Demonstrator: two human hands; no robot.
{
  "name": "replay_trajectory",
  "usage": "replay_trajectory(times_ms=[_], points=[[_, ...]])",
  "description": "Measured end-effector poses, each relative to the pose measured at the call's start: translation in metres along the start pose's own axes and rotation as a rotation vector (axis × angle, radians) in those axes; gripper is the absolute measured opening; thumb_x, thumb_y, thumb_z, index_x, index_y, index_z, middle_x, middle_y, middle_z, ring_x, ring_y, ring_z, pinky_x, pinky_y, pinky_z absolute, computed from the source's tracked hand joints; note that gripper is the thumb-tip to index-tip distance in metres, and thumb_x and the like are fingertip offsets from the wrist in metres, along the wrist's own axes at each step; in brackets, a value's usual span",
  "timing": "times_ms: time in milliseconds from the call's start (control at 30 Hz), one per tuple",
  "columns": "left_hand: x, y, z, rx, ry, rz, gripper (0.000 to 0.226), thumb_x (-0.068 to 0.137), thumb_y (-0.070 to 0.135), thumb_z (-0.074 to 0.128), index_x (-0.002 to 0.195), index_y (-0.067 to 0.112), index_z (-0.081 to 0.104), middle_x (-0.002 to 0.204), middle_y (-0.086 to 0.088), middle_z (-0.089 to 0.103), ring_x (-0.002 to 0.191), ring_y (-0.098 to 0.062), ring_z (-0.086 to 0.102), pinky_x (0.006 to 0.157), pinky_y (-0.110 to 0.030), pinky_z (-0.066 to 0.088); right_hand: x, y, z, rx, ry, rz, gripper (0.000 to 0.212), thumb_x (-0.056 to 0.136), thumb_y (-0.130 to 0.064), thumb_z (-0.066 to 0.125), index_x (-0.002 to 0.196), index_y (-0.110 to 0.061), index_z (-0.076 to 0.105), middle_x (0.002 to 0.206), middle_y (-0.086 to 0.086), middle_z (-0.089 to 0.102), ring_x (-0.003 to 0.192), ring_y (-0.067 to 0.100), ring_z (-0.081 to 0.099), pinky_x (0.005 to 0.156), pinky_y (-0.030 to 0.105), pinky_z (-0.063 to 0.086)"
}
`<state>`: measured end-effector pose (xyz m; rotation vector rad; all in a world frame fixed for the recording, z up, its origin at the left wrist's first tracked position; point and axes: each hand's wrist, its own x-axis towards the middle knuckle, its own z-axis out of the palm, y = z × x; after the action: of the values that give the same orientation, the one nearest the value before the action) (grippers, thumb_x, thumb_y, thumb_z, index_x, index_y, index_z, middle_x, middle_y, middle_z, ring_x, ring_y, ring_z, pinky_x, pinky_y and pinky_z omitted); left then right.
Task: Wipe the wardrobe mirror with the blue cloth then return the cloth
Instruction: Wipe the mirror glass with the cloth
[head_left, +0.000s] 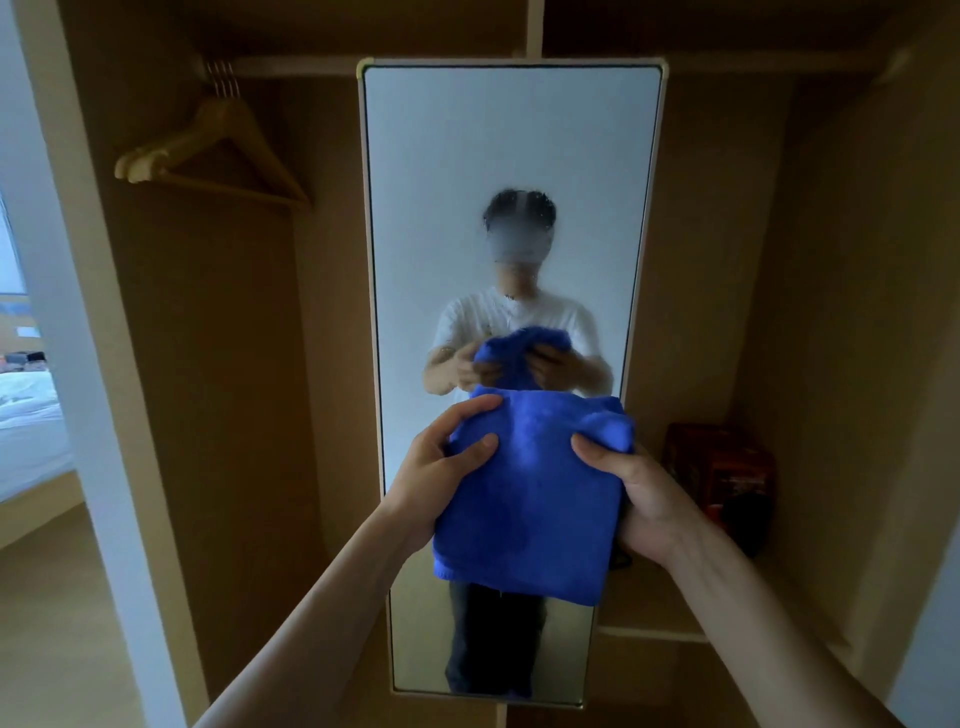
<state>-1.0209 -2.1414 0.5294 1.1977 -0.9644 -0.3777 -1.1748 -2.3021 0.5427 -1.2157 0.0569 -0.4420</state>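
The left hand (447, 457) pinches the upper left edge of the blue cloth (530, 499), thumb on the near face and fingers curled behind; the right hand (631, 493) grips the upper right corner the same way. The folded cloth hangs between them in front of the lower half of the wardrobe mirror (511, 171), apparently not yet pressed to the glass. The glass looks misted or smeared, so one light pass would probably streak it. If either pinch loosens, the fold may open and slip. Up and left of the left hand hang wooden hangers (208, 150); just right of the right hand, a red box (722, 467) sits on a shelf, where a wide sweep could clip it.
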Motion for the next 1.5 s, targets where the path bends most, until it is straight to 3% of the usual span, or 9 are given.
replay_trajectory(times_ms=[100,267,433,533,667,867,1167,1367,1500], points=[[-0.003,-0.002,0.006,0.073,0.024,0.016,0.037,0.096,0.022,0.067,0.128,0.039,0.067,0.129,0.003,0.067,0.117,-0.026,0.065,0.101,-0.045,0.054,-0.004,0.000,-0.002,0.018,-0.020,-0.005,0.046,0.082,-0.027,0.077,0.125,-0.014,0.069,0.129,0.016,0.067,0.119,0.032,0.065,0.086,0.038,0.058],[-0.006,-0.002,0.035,0.503,0.117,0.052,0.033,0.104,0.029,0.054,0.129,0.051,0.059,0.129,0.013,0.046,0.122,-0.005,0.051,0.090,-0.006,0.041,-0.010,0.004,-0.006,0.043,0.030,-0.049,0.047,0.088,-0.023,0.071,0.133,-0.014,0.062,0.127,0.015,0.068,0.116,0.029,0.067,0.083,0.033,0.060],[-0.016,0.006,0.059,0.424,0.037,0.038,0.051,0.097,0.058,0.055,0.145,0.044,0.045,0.132,0.022,0.060,0.122,0.005,0.056,0.096,-0.016,0.047,-0.014,0.003,-0.001,0.087,0.061,-0.063,0.028,0.090,-0.021,0.066,0.116,-0.017,0.074,0.121,0.015,0.071,0.112,0.030,0.069,0.078,0.033,0.060],[-0.022,0.009,0.071,0.368,0.004,0.067,0.057,0.091,0.052,0.069,0.140,0.048,0.039,0.116,0.035,0.063,0.109,0.014,0.060,0.084,-0.008,0.050,-0.018,0.000,0.002,0.060,0.049,-0.081,0.025,0.087,-0.021,0.067,0.110,-0.021,0.077,0.118,0.014,0.072,0.109,0.029,0.070,0.079,0.035,0.061],[-0.023,0.012,0.071,0.231,-0.002,0.040,0.064,0.087,0.041,0.079,0.140,0.042,0.043,0.119,0.023,0.067,0.109,0.005,0.065,0.089,-0.023,0.057,-0.023,-0.002,0.000,0.062,-0.008,-0.103,0.027,0.088,-0.017,0.065,0.112,-0.018,0.075,0.121,0.017,0.071,0.110,0.032,0.069,0.082,0.038,0.061],[-0.021,0.011,0.072,0.253,0.073,0.028,0.044,0.087,0.043,0.076,0.124,0.036,0.055,0.112,0.016,0.071,0.103,0.000,0.069,0.089,-0.033,0.058,-0.020,-0.006,0.005,-0.129,0.025,-0.176,0.030,0.092,-0.022,0.067,0.122,-0.017,0.068,0.120,0.016,0.071,0.112,0.032,0.069,0.090,0.044,0.057],[-0.008,0.023,0.054,0.261,0.133,0.138,0.024,0.094,0.040,0.069,0.116,0.033,0.061,0.105,0.017,0.074,0.096,-0.003,0.071,0.077,-0.022,0.057,0.002,-0.007,0.026,-0.269,0.093,-0.216,0.046,0.083,-0.054,0.073,0.123,-0.031,0.066,0.119,0.002,0.073,0.111,0.021,0.070,0.087,0.037,0.059],[0.009,0.030,0.038,0.264,0.202,0.136,0.027,0.098,0.053,0.056,0.120,0.038,0.055,0.103,0.022,0.072,0.095,0.002,0.070,0.078,-0.023,0.055,0.023,-0.017,0.046,-0.205,0.063,-0.120,0.034,0.087,-0.045,0.072,0.113,-0.023,0.073,0.113,0.011,0.075,0.105,0.027,0.072,0.076,0.030,0.061],[0.026,0.034,0.021,0.264,0.253,0.196,0.015,0.099,0.051,0.055,0.111,0.044,0.052,0.102,0.030,0.069,0.094,0.007,0.068,0.075,-0.018,0.054,0.044,-0.028,0.065,-0.272,0.098,-0.244,0.021,0.091,-0.027,0.072,0.112,-0.025,0.073,0.109,0.006,0.076,0.102,0.022,0.073,0.073,0.024,0.059]])
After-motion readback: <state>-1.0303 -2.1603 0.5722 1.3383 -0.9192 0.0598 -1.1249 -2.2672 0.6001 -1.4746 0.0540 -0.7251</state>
